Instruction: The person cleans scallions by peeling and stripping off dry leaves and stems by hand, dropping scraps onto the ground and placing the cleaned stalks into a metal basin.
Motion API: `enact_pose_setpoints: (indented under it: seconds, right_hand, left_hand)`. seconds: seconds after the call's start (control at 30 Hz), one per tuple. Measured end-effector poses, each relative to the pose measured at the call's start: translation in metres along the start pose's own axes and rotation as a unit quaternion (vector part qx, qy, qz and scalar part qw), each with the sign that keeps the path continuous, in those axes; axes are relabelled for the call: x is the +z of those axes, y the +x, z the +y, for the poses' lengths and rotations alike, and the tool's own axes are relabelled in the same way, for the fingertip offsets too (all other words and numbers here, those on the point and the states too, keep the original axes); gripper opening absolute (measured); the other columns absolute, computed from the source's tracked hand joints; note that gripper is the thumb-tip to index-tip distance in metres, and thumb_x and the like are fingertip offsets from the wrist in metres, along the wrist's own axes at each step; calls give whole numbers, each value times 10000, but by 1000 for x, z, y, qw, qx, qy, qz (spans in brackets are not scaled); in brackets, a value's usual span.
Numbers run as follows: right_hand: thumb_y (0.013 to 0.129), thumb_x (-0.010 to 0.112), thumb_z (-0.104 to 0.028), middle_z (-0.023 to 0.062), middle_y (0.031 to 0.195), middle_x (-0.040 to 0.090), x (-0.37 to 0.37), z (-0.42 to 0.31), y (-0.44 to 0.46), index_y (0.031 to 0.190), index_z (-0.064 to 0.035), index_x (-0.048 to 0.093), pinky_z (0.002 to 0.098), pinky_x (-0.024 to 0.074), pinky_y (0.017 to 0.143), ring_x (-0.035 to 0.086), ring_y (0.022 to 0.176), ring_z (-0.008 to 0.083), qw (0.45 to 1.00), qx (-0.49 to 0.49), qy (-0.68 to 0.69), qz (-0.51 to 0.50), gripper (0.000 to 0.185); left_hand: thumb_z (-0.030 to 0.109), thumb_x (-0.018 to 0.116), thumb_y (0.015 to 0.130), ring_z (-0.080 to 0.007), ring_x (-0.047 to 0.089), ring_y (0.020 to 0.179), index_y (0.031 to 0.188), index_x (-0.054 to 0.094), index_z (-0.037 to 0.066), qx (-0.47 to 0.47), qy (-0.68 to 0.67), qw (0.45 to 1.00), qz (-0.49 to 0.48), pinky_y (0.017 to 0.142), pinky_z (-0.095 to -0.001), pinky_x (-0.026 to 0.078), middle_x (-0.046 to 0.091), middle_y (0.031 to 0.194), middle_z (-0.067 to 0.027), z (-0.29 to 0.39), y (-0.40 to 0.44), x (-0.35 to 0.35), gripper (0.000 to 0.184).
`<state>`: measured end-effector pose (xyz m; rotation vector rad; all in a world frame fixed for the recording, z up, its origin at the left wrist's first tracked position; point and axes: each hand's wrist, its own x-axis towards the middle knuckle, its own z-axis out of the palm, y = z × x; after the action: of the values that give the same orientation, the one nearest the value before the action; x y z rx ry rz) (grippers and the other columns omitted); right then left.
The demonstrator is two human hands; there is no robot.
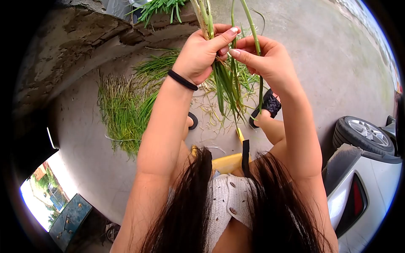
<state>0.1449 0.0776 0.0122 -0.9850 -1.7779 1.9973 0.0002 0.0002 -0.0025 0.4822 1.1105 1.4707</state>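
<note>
My left hand (200, 50), with a black band at the wrist, is closed around a bunch of long green stalks (205, 19). Their pale, thick ends point up, and narrow leaves (225, 84) hang below. Close beside it, my right hand (265, 59) has its fingers curled and thumb drawn in, with a single green stalk (252, 25) running through them. Another thin stalk (233, 21) passes between both hands; which fingers hold it I cannot tell. On the floor below lies a large pile of similar greens (126, 105), with loose trimmings (211, 103) scattered about.
A rough stone-like ledge (71, 55) rises at the left, with more greens (162, 8) at its top. Under me is a yellow seat (227, 163). A wheel (365, 135) and a silver car body (373, 189) stand at the right. Concrete floor (325, 63) stretches ahead.
</note>
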Motion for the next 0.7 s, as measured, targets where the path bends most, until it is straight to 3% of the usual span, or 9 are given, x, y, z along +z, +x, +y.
enact_pose_setpoints:
  seconds: [0.23, 0.33, 0.43, 0.6, 0.7]
  right_hand:
    - [784, 656, -154, -9, 672, 572, -1, -3, -1, 884, -10, 639, 180, 376, 485, 459, 543, 37, 997, 15, 66, 24, 175]
    - [788, 611, -127, -2, 666, 578, -8, 1, 1, 893, -18, 641, 192, 371, 480, 460, 544, 36, 1000, -8, 17, 14, 154]
    - [784, 584, -122, 8, 663, 593, -10, 7, 4, 884, -23, 647, 202, 364, 475, 463, 536, 38, 997, -34, 2, 68, 154]
    - [847, 606, -228, 6, 720, 633, -17, -4, 4, 943, -24, 644, 210, 380, 493, 471, 542, 40, 972, -7, -198, 130, 228]
    - [855, 590, -253, 0, 791, 649, -16, -1, 5, 951, -22, 644, 199, 374, 517, 471, 589, 32, 996, -34, -45, 73, 256]
  left_hand:
    - [158, 569, 878, -35, 371, 569, 996, 582, -7, -6, 2, 1000, -11, 508, -195, 299, 436, 649, 51, 1, -2, -1, 203]
    - [153, 561, 882, -37, 369, 570, 1003, 578, -5, -7, -1, 1000, -8, 510, -199, 303, 431, 650, 52, 1, -4, 3, 200]
    - [146, 559, 882, -38, 371, 574, 1006, 575, 0, 3, -7, 1000, -1, 512, -201, 305, 434, 663, 49, 3, -2, 0, 192]
    - [140, 586, 864, -33, 373, 580, 1022, 578, 13, 40, 0, 998, 41, 512, -193, 299, 464, 706, 42, 7, 0, -8, 203]
    - [145, 626, 834, -26, 371, 557, 999, 586, 10, 55, 26, 997, 36, 497, -188, 295, 507, 724, 33, 11, -1, -14, 217]
